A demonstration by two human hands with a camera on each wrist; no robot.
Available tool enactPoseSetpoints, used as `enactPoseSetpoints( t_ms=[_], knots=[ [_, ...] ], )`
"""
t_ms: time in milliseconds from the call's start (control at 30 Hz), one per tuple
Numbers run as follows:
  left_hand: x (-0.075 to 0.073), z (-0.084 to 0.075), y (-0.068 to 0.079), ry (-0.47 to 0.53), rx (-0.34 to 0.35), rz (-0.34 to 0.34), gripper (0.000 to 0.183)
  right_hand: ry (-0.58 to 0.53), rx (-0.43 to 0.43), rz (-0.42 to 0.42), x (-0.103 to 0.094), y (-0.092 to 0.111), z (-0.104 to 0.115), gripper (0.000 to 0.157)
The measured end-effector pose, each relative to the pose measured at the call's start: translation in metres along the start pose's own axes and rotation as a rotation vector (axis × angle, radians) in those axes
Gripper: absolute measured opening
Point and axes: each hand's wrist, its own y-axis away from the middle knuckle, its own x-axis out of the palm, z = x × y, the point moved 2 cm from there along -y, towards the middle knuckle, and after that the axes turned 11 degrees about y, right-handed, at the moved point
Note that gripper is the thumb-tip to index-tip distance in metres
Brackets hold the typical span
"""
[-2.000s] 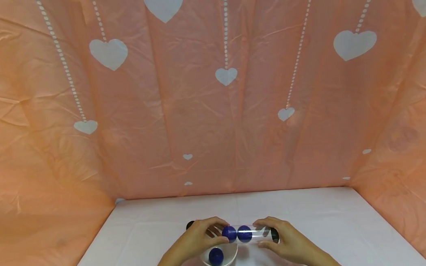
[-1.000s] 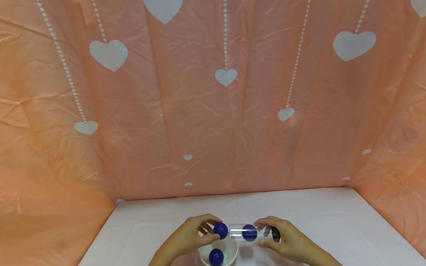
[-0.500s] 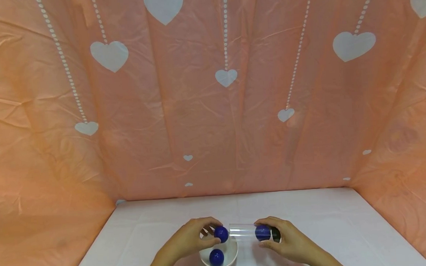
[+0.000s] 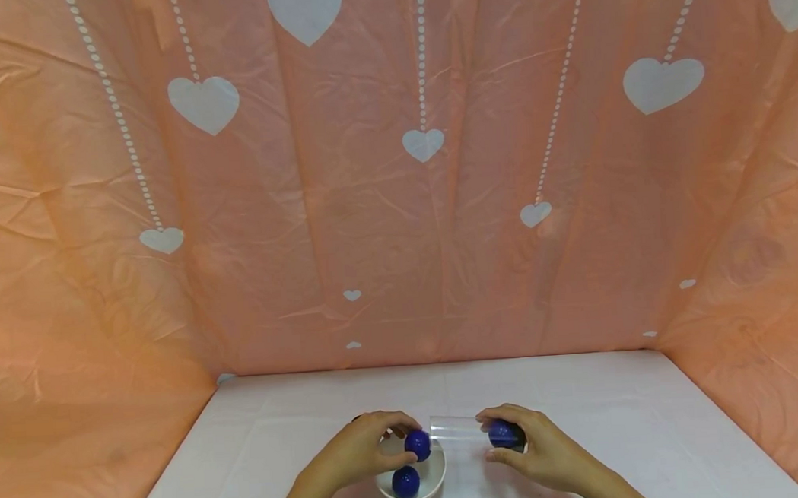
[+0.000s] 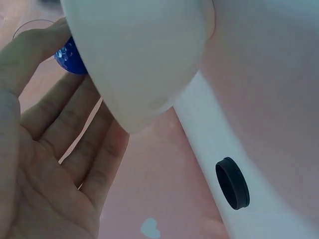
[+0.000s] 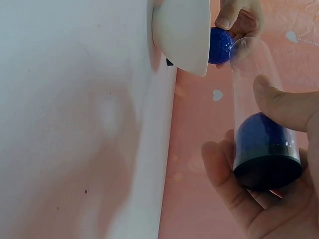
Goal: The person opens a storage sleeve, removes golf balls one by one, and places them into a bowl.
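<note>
My left hand pinches a blue dimpled golf ball between thumb and fingers, over the white bowl's far side. This ball sits right at the open mouth of a clear plastic tube; whether they touch I cannot tell. My right hand grips the tube near its black-capped end, holding it above the table. Inside, against that cap, rests another blue golf ball. One more blue ball lies in the white bowl. The bowl blocks part of the held ball in the left wrist view.
A loose black ring-shaped cap lies on the white table beyond the bowl, mostly hidden behind my left hand in the head view. Orange sheeting with white hearts walls the table at the back and sides.
One ball has rolled down the tube from near its mouth to the capped end. My left hand drew its ball slightly left, then brought it back to the mouth. My right hand stayed nearly still.
</note>
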Motion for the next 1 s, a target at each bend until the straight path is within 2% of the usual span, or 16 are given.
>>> enactPoseSetpoints(
  t_ms=[200,500,733,1000],
  knots=[
    [0.0023,-0.0011,-0.0005,-0.028,-0.007,0.013,0.034,-0.013,0.022,0.016,-0.0003,0.0006,-0.0001,0.041],
    [0.0039,-0.0038,-0.0002,-0.079,0.034,0.007,0.033,-0.025,0.052,0.041,0.0007,0.0008,-0.0022,0.041],
    [0.0041,-0.0019,-0.0002,0.02,0.052,0.01,0.029,-0.009,0.076,0.055,0.0017,0.0002,-0.0029,0.042],
    [0.001,0.0018,-0.0004,0.103,0.134,-0.027,0.033,-0.017,0.061,0.053,0.0014,-0.0004,-0.0011,0.042]
  ],
)
